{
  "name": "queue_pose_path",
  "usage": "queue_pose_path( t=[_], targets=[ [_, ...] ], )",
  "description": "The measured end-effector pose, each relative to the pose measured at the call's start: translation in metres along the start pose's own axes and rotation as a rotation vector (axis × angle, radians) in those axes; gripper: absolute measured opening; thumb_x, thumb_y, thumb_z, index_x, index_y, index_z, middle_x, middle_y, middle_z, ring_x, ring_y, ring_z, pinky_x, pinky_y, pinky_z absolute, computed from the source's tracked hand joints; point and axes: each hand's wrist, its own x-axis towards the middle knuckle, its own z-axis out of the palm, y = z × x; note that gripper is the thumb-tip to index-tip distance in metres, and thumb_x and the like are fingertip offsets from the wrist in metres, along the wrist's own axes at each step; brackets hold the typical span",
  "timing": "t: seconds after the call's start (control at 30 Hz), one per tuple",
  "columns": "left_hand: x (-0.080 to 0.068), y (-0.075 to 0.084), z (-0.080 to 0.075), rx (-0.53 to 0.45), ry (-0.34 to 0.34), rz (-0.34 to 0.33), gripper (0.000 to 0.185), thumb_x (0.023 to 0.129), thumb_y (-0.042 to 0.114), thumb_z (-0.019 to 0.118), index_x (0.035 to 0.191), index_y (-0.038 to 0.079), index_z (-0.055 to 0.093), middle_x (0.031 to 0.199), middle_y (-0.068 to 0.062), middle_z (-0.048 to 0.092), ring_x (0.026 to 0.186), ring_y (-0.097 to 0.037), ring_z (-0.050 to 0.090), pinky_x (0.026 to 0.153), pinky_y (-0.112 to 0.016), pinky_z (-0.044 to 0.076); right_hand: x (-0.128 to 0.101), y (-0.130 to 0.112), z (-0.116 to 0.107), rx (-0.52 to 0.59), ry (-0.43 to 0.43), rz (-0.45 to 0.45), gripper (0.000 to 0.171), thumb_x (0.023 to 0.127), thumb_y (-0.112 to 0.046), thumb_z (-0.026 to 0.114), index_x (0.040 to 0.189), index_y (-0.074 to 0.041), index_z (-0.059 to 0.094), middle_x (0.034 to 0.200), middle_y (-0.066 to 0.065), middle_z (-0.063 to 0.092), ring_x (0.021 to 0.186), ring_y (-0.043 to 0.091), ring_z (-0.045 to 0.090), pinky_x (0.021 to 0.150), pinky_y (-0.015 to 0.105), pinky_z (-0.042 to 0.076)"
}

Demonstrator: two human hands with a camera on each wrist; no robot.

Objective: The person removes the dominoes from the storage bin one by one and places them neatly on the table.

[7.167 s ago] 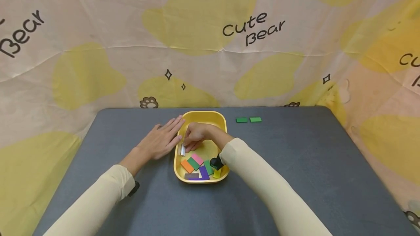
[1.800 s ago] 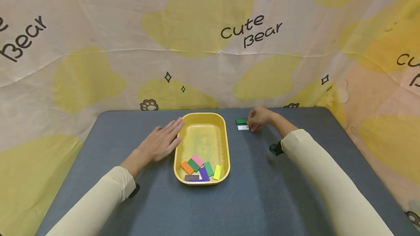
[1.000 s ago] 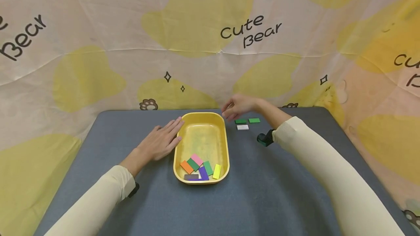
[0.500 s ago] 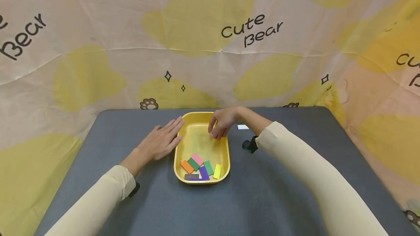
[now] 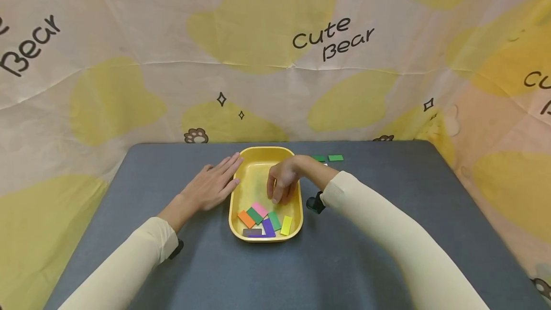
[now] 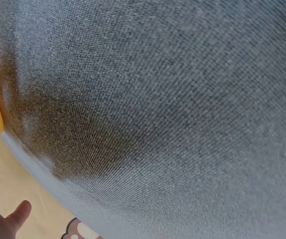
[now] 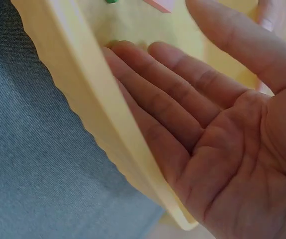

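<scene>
My left hand (image 5: 212, 184) lies flat with straight fingers against the left rim of a yellow tray (image 5: 267, 239). Over the tray's inside, near its right wall, hangs my right hand (image 5: 282, 181), fingers loosely bent downward. The right wrist view shows its bare palm (image 7: 232, 154), holding nothing. Close below its fingertips are flat rectangular blocks: pink (image 5: 259, 209), green (image 5: 254, 215), orange (image 5: 246, 219), a second green (image 5: 274, 221), purple (image 5: 269, 227), yellow (image 5: 286, 225) and grey-brown (image 5: 252, 232). A bit of white shows among them.
On the table beyond the right forearm lie a dark green block (image 5: 319, 158) and a lighter green block (image 5: 336, 158). The forearm hides nearly all of a white block below them. A printed cloth (image 5: 258, 85) hangs behind the table's back edge.
Since 7.2 s ago, a white block has gone from the tray to the table below the green ones. My right hand has let it go and come back left into the tray; the left stays.
</scene>
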Motion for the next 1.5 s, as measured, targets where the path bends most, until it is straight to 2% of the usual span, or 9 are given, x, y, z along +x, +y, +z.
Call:
queue_pose_path(
  t=[0.23,0.37,0.5,0.63,0.97,1.17,1.5],
  targets=[
    [0.001,-0.001,0.0,0.006,0.007,0.004,0.063,0.107,0.039,0.038,0.16,0.012,0.02,0.165,-0.008,0.02,0.147,-0.029,0.029,0.105,-0.061,0.035,0.009,0.0,0.002,-0.043,0.018,-0.052,0.033,0.091,-0.003,0.071,0.122,0.003,0.067,0.104,0.005,0.072,0.089,0.012,0.066,0.093,0.035,0.053],
    [0.0,-0.001,0.0,0.002,0.005,0.002,0.063,0.107,0.039,0.038,0.16,0.012,0.02,0.165,-0.007,0.02,0.147,-0.03,0.03,0.105,-0.061,0.035,0.014,-0.003,0.004,-0.022,-0.003,-0.065,0.03,0.09,-0.004,0.071,0.119,0.003,0.067,0.1,0.005,0.073,0.092,0.016,0.07,0.095,0.039,0.052],
    [0.0,-0.001,0.0,-0.01,0.0,-0.003,0.063,0.106,0.04,0.039,0.16,0.012,0.02,0.165,-0.006,0.018,0.147,-0.029,0.029,0.106,-0.061,0.034,0.018,-0.006,0.007,-0.006,-0.047,-0.047,0.027,0.091,-0.005,0.071,0.117,0.002,0.068,0.101,0.008,0.075,0.101,0.024,0.072,0.096,0.04,0.051],
    [0.0,-0.001,0.001,-0.007,-0.003,-0.003,0.063,0.106,0.04,0.039,0.16,0.012,0.02,0.165,-0.006,0.018,0.147,-0.029,0.029,0.106,-0.061,0.034,0.019,-0.008,0.009,-0.011,-0.083,-0.029,0.026,0.092,-0.006,0.071,0.117,0.001,0.068,0.101,0.009,0.075,0.103,0.026,0.071,0.096,0.04,0.05],
    [0.001,-0.002,0.002,-0.003,0.0,0.001,0.064,0.106,0.04,0.039,0.16,0.011,0.02,0.165,-0.007,0.019,0.147,-0.029,0.029,0.106,-0.061,0.034,0.023,-0.008,0.013,-0.042,-0.141,0.005,0.014,0.091,-0.007,0.072,0.104,-0.002,0.071,0.096,0.009,0.075,0.093,0.022,0.073,0.098,0.041,0.05],
    [0.0,-0.003,0.002,-0.002,-0.004,-0.001,0.063,0.107,0.04,0.038,0.16,0.012,0.019,0.165,-0.006,0.018,0.148,-0.029,0.028,0.107,-0.061,0.034,0.022,-0.009,0.015,-0.065,-0.164,0.017,0.014,0.091,-0.008,0.072,0.104,-0.002,0.07,0.098,0.01,0.075,0.092,0.02,0.073,0.099,0.041,0.049],
    [0.0,-0.001,0.002,-0.003,0.0,-0.004,0.064,0.106,0.039,0.039,0.16,0.012,0.02,0.165,-0.007,0.019,0.148,-0.029,0.028,0.106,-0.062,0.033,0.024,-0.011,0.018,-0.104,-0.169,0.022,0.012,0.089,-0.006,0.074,0.098,-0.005,0.066,0.089,0.006,0.073,0.085,0.018,0.073,0.1,0.043,0.048]
  ],
)
